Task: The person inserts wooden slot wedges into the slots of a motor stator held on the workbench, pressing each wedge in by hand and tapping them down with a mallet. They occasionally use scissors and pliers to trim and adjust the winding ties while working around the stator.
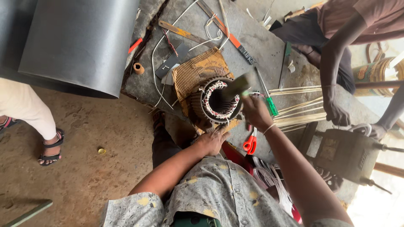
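Note:
A round motor stator (pixel 216 103) with copper windings tied in red and white sits on a stone slab (pixel 261 46), partly over a ribbed brown cardboard sheet (pixel 195 69). My left hand (pixel 211 141) rests flat against the stator's near rim. My right hand (pixel 256 111) grips a blurred flat tool (pixel 236 86) whose end reaches over the stator's bore.
Another person's hand (pixel 336 111) rests by a bundle of thin bamboo sticks (pixel 301 111). Red-handled scissors (pixel 251 143), a green screwdriver (pixel 269 101), files and white wire lie on the slab. A grey sheet roll (pixel 71 42) and a bystander's sandalled foot (pixel 50 147) are left.

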